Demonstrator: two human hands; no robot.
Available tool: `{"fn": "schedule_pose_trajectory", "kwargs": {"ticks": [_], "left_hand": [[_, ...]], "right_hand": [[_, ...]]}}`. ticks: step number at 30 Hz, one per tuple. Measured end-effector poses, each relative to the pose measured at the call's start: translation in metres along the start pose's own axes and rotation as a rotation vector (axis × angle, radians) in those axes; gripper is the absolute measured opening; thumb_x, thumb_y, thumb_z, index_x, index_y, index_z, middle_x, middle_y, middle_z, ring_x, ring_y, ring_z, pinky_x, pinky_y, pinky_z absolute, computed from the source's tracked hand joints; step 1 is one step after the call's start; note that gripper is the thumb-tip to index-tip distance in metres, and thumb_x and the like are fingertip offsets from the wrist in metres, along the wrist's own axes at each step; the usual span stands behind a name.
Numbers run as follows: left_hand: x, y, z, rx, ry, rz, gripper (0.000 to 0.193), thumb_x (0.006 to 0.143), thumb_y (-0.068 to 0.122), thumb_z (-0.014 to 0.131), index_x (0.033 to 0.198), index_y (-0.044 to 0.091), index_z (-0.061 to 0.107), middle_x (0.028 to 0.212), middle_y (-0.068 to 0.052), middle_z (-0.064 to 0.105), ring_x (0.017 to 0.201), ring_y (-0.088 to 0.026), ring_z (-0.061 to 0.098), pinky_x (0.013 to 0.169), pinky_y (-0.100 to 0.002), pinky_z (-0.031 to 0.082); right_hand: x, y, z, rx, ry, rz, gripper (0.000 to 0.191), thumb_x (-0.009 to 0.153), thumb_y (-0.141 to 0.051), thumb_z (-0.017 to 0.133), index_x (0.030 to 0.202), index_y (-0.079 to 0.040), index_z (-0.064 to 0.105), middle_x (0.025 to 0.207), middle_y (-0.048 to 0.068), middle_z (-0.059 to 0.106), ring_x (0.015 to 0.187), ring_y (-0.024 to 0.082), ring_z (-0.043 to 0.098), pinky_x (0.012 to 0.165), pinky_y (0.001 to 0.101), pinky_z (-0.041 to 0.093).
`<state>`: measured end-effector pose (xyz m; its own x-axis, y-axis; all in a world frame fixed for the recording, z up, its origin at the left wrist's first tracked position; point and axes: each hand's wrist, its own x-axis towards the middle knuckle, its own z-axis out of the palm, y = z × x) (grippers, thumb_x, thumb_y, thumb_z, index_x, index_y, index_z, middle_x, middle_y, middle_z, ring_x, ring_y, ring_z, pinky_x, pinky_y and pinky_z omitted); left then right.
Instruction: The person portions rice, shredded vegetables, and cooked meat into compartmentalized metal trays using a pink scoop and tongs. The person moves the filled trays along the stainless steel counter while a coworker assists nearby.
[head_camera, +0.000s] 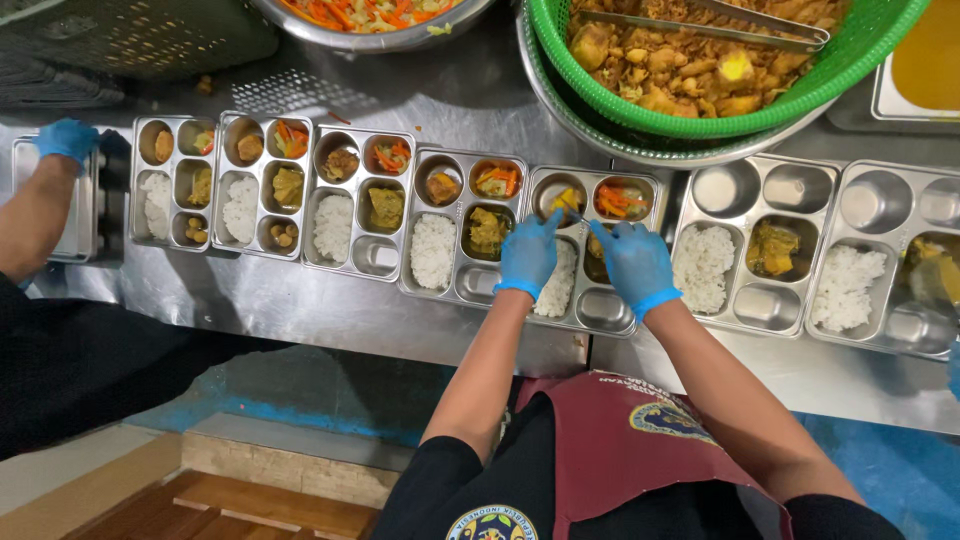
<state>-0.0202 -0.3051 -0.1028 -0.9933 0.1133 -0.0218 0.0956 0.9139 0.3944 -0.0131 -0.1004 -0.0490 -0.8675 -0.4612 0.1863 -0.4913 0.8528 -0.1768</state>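
Steel counter (330, 310) holds filled trays (363, 203) beside green basket (860, 60).

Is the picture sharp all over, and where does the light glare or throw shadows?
Head view: the middle is sharp, with the left hand and right hand in blue gloves crisp over a steel meal tray. The steel counter shows pale glare patches. The empty tray compartments shine brightly. The edges bow slightly, wide-lens style. Below the counter it falls into shadow.

Both arms stretched forward, left hand (528, 255) and right hand (634, 262) in blue gloves, side by side, fingers curled down, palms hidden.
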Motion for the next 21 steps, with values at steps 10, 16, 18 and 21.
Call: {"fn": "schedule_pose_trajectory", "kwargs": {"ticks": [10, 16, 18, 21], "left_hand": [[-0.02, 0.014, 0.0, -0.076, 0.005, -0.019, 0.056, 0.094, 0.012, 0.057, 0.15, 0.016, 0.056, 0.097, -0.021, 0.062, 0.082, -0.039, 0.063, 0.073, -0.052, 0.052], [-0.05, 0.054, -0.016, -0.302, 0.12, 0.047, 0.059, 0.094, 0.013, 0.064, 0.152, 0.013, 0.053, 0.087, -0.019, 0.06, 0.081, -0.038, 0.061, 0.075, -0.051, 0.05], [-0.053, 0.07, -0.017, -0.353, 0.154, 0.111, 0.058, 0.094, 0.012, 0.064, 0.151, 0.012, 0.053, 0.091, -0.018, 0.062, 0.083, -0.037, 0.061, 0.076, -0.05, 0.051], [-0.05, 0.089, -0.018, -0.391, 0.14, 0.143, 0.056, 0.093, 0.011, 0.065, 0.148, 0.011, 0.054, 0.096, -0.019, 0.063, 0.084, -0.037, 0.061, 0.076, -0.049, 0.051]], "right_hand": [[-0.05, 0.043, -0.054, 0.569, 0.23, 0.328, 0.039, 0.093, -0.003, 0.062, 0.129, -0.01, 0.073, 0.09, 0.013, 0.063, 0.08, 0.03, 0.061, 0.071, 0.0414, 0.05], [-0.006, 0.172, -0.165, -0.026, 0.39, 0.286, 0.025, 0.105, -0.005, 0.072, 0.128, -0.012, 0.08, 0.082, 0.011, 0.057, 0.075, 0.03, 0.058, 0.068, 0.0395, 0.046], [0.038, 0.215, -0.185, -0.096, 0.37, 0.25, 0.019, 0.105, -0.014, 0.07, 0.123, -0.019, 0.078, 0.084, 0.007, 0.06, 0.075, 0.027, 0.061, 0.068, 0.0378, 0.047], [0.115, 0.26, -0.184, -0.299, 0.331, 0.189, 0.01, 0.101, -0.028, 0.073, 0.108, -0.026, 0.081, 0.083, 0.007, 0.066, 0.074, 0.027, 0.066, 0.062, 0.0392, 0.051]]}}
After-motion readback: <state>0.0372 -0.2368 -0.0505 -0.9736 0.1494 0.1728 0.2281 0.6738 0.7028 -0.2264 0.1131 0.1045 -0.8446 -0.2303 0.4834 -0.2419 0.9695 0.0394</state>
